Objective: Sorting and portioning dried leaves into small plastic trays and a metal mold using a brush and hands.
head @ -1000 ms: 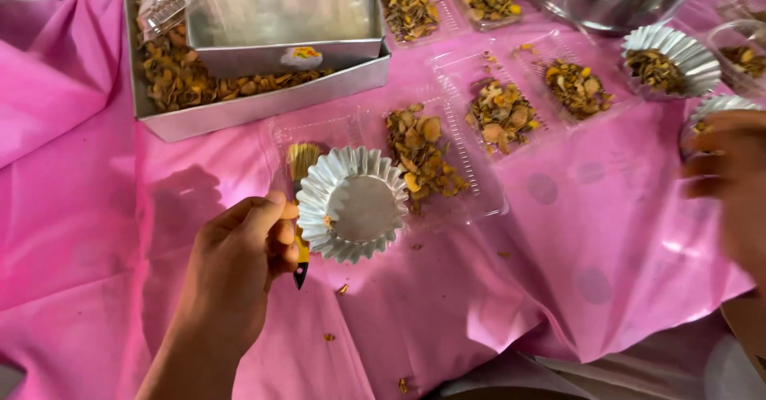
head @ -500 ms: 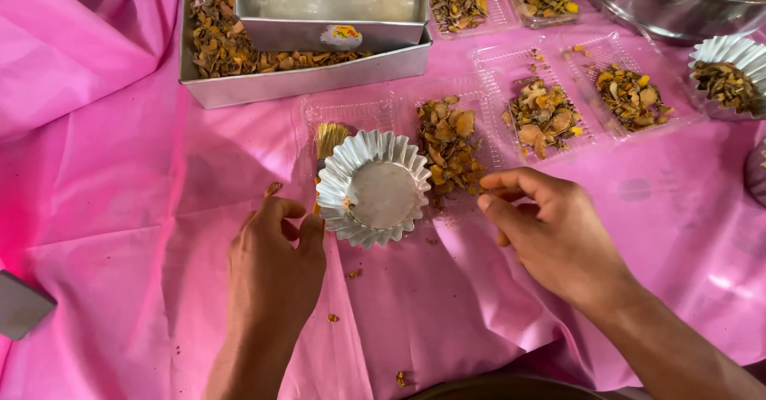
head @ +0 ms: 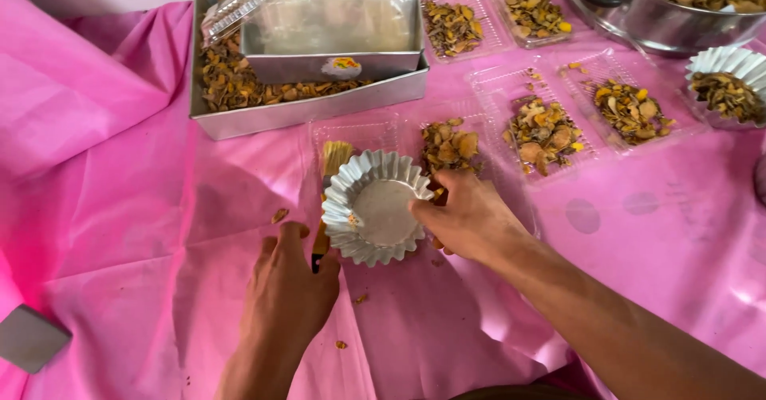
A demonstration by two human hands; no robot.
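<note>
gripping the fluted silver foil cup [head: 375, 208] at its rim, the right hand [head: 471, 218] should hold it steady; left hand [head: 291, 284] closes on the wooden-handled brush [head: 329, 193] beside the cup.

A fluted foil cup [head: 375, 207] sits empty and upright at centre frame. A brush [head: 329, 200] lies just left, bristles pointing up-frame, partly under its rim.

bright, even daylight; soft shadows under the hands, mild glare on foil, sharp focus.
</note>
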